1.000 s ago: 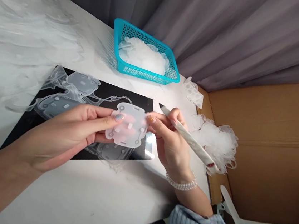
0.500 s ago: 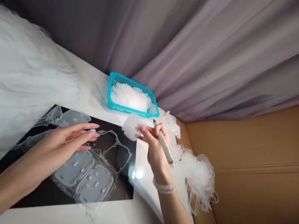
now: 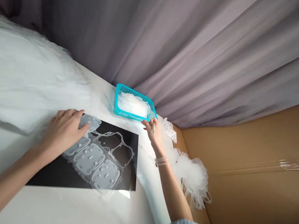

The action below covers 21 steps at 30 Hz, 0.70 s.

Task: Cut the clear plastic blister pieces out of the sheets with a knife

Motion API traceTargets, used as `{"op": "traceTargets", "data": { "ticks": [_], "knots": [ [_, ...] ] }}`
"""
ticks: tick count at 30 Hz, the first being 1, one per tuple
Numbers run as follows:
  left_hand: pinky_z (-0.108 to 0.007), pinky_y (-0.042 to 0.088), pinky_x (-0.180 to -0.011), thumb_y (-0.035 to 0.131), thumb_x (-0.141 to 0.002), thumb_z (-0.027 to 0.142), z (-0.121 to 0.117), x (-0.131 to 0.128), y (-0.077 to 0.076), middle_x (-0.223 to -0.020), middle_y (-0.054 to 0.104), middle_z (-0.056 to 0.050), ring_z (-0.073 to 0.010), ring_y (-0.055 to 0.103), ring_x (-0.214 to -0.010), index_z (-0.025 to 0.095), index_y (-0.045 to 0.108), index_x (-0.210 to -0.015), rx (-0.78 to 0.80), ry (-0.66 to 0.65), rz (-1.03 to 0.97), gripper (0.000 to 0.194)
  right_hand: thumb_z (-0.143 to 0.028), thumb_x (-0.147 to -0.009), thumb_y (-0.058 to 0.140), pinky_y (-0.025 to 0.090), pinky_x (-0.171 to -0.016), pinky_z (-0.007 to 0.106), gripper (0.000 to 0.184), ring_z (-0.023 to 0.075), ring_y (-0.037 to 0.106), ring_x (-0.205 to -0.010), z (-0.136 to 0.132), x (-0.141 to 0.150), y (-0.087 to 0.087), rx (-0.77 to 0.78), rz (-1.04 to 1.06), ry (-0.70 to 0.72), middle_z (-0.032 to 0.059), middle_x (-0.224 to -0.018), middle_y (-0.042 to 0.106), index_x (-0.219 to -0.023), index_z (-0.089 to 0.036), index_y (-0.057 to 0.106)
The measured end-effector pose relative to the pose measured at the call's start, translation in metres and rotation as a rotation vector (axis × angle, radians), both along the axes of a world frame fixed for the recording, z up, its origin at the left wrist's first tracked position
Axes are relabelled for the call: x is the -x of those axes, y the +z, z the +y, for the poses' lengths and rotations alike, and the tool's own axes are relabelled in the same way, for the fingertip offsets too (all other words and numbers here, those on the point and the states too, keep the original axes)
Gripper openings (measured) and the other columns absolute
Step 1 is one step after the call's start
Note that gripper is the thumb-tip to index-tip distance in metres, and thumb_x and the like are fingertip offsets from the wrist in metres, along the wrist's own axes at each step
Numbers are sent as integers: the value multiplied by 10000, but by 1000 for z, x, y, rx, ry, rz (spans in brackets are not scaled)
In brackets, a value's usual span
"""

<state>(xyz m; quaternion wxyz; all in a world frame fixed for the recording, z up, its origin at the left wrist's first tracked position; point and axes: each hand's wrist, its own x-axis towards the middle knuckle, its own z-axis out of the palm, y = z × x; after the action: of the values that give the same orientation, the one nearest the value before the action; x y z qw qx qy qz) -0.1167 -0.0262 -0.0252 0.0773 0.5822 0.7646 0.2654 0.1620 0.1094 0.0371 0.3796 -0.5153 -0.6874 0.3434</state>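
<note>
My left hand (image 3: 65,131) lies spread on a translucent moulded plastic sheet (image 3: 97,162), touching it near the upper left. The sheet has several rounded panels with small raised pegs and rests on a black board (image 3: 56,175). My right hand (image 3: 154,132) holds a white pen (image 3: 153,128) with only a short part showing. That hand is at the front corner of a teal plastic mesh basket (image 3: 135,103), which is filled with white translucent plastic pieces (image 3: 132,104).
The board lies on a white table (image 3: 79,208). A heap of translucent plastic trimmings (image 3: 192,178) sits by the table's right edge, beyond which stands a cardboard panel (image 3: 252,181). A large white translucent mass (image 3: 26,76) covers the left, and a grey curtain (image 3: 173,46) hangs behind.
The flat plastic piece held earlier no longer shows in my right hand, which has moved beside the basket. My left hand has come down onto the sheet. The view has tilted up and back.
</note>
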Motion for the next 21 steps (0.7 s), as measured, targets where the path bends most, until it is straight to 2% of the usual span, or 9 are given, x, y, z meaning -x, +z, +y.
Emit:
{"op": "traceTargets", "data": {
  "ticks": [2, 5, 9, 11, 13, 16, 18, 21],
  "knots": [
    [-604, 454, -911, 396, -932, 451, 0, -2, 0, -1250, 629, -315, -497, 528, -1188, 12, 549, -1353, 35, -35, 23, 627, -376, -751, 738, 502, -670, 334, 400, 211, 648, -749, -37, -18, -17, 33, -104, 61, 19, -796, 687, -762, -256, 357],
    [-588, 442, -924, 399, -935, 470, -1, -3, 4, -1194, 643, -293, -484, 541, -1170, 12, 630, -1228, 62, -86, 34, 591, -322, -709, 778, 482, -696, 350, 392, 205, 611, -731, -82, -29, -40, 65, -202, 130, 24, -871, 719, -781, -251, 400],
    [-446, 465, -898, 402, -948, 438, -1, -2, 12, -1106, 680, -210, -380, 595, -1113, 68, 704, -1005, 78, -136, 24, 480, -285, -761, 714, 484, -720, 354, 343, 182, 581, -693, -110, -21, -57, 36, -190, 155, -4, -810, 674, -765, -253, 373],
    [-365, 470, -840, 371, -972, 408, 3, 1, 16, -1041, 705, -161, -302, 633, -1030, 69, 678, -1055, 77, -138, 5, 465, -311, -816, 653, 505, -686, 341, 328, 173, 603, -674, -109, -16, -58, 17, -133, 135, -12, -795, 637, -774, -258, 332],
    [-317, 465, -774, 323, -1003, 390, 9, 5, 21, -927, 727, -97, -243, 656, -925, 64, 602, -1205, 67, -124, -24, 474, -356, -857, 598, 523, -612, 317, 327, 159, 633, -635, -100, -14, -53, 9, -58, 102, -18, -835, 611, -815, -267, 286],
    [-312, 463, -771, 263, -1036, 396, 22, 11, 31, -790, 719, -36, -221, 656, -875, 40, 475, -1339, 28, -82, -60, 514, -403, -880, 549, 530, -546, 288, 340, 135, 649, -580, -72, -17, -41, -6, 25, 47, -26, -888, 584, -851, -280, 233],
    [-342, 466, -844, 236, -1045, 409, 30, 12, 38, -884, 733, -66, -232, 652, -939, 7, 439, -1355, -8, -42, -65, 546, -421, -870, 560, 536, -558, 284, 362, 128, 642, -574, -50, -20, -34, -18, 36, 5, -37, -863, 572, -851, -281, 227],
    [-439, 475, -917, 223, -1042, 451, 33, 5, 47, -1244, 658, -205, -332, 615, -1124, -25, 360, -1411, -51, -17, -46, 617, -467, -838, 630, 545, -613, 293, 397, 148, 645, -642, -26, -26, -29, -18, -7, -57, -35, -810, 581, -857, -275, 283]
  ]
}}
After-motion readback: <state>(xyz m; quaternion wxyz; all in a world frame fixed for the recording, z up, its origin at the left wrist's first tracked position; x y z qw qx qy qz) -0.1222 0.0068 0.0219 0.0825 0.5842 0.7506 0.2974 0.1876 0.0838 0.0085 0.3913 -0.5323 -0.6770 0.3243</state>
